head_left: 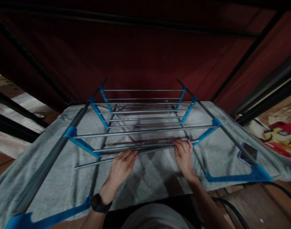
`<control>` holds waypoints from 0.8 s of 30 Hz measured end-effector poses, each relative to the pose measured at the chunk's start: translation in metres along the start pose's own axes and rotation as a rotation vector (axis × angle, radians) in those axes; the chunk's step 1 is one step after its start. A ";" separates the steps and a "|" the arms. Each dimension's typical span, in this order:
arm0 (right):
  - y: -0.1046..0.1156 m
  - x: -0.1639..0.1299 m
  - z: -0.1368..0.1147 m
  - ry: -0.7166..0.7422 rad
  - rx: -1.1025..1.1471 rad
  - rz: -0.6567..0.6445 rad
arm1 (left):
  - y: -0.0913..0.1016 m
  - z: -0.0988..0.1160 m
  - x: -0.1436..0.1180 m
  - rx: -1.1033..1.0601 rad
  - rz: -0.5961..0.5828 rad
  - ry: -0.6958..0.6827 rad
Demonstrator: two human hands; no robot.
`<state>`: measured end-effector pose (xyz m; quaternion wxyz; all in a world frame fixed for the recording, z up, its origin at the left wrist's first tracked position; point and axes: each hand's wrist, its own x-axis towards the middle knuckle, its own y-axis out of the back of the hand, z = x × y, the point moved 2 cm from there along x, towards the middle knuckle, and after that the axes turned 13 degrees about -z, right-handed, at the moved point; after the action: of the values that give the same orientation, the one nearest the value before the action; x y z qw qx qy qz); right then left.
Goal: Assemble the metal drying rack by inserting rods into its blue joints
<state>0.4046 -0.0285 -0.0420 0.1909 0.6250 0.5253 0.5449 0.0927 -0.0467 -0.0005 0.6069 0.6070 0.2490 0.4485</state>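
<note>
Plainly, the head view has both hands on one loose rod point(93, 163), low in the near half of a rack point(145, 131) with grey rods and blue brackets point(85, 148). The left hand point(123, 160) is palm down, its fingers together and curled over the rod; its thumb is hidden. The right hand point(183, 155) is part-closed too, fingers bent over the same rod near its right end — whether it also touches the second rod point(119, 148) just behind, I cannot tell

The loose rod slants across the rack: its left end juts out past the left hand, nearer the wearer, over the blanket point(155, 181), while its right end pokes out just beyond the right hand, close to a blue bracket. Farther back, more rods span the brackets in rows, between the side poles point(236, 141)

A dark watch point(101, 203) sits on the left wrist. To the right, a phone point(249, 153) lies on the blanket, partly behind a side pole — and past the blanket's edge is a red and yellow cloth point(285, 136)
</note>
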 end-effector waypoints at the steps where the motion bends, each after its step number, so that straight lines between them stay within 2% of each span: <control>1: 0.002 0.003 0.002 -0.001 0.000 0.008 | 0.000 0.001 0.002 0.003 0.005 0.000; 13: 0.015 0.018 0.020 -0.021 0.013 0.079 | 0.008 0.010 0.023 -0.005 0.025 -0.029; 24: 0.026 0.026 0.020 -0.004 -0.004 0.101 | 0.010 0.011 0.028 -0.007 0.064 -0.047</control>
<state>0.4304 -0.0089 -0.0150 0.1655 0.6514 0.4915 0.5538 0.1128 -0.0298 0.0174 0.6000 0.6231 0.2134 0.4541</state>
